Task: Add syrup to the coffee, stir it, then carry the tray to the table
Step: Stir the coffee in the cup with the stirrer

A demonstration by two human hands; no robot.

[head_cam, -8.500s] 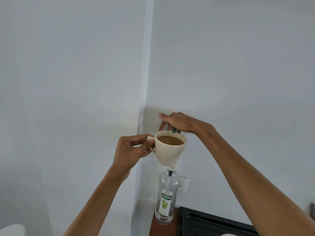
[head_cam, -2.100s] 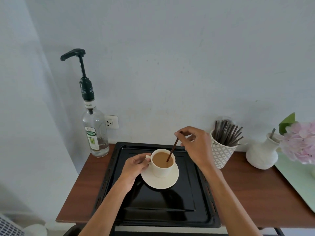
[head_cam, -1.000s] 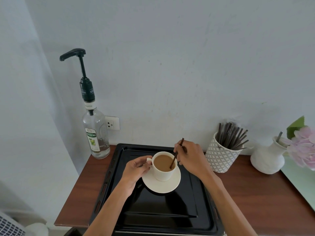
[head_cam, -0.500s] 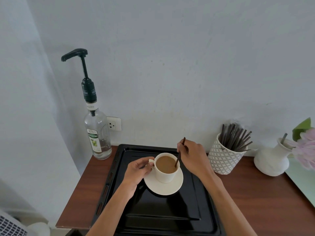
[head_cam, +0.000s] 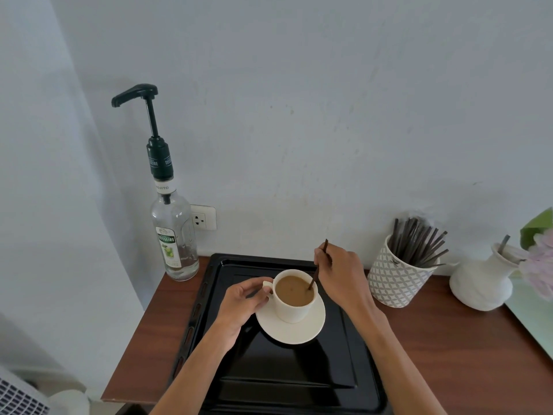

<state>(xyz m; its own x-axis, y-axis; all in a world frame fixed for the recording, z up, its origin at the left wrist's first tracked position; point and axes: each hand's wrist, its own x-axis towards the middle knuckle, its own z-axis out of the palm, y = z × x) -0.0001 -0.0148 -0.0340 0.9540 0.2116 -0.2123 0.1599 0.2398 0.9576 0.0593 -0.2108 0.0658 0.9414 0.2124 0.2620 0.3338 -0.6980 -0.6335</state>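
Note:
A cream cup (head_cam: 291, 307) full of light brown coffee stands on a cream saucer (head_cam: 294, 332) in the far half of a black tray (head_cam: 269, 375). My left hand (head_cam: 241, 305) pinches the cup's handle from the left. My right hand (head_cam: 339, 272) holds a thin brown stir stick (head_cam: 317, 266) whose lower end dips into the coffee at the cup's right side. The syrup bottle (head_cam: 175, 238), clear glass with a dark green pump, stands upright at the table's back left corner, beside the tray.
The tray lies on a brown wooden table (head_cam: 466, 354) against a pale wall. A patterned white pot (head_cam: 395, 280) of brown stir sticks stands right of the tray, then a white vase (head_cam: 481, 280) with pink flowers. A wall socket (head_cam: 203, 217) sits behind the bottle.
The stick has shifted from the middle of the coffee toward the cup's right side as my right hand moves it around. My left hand stays on the handle. The view drifted slightly.

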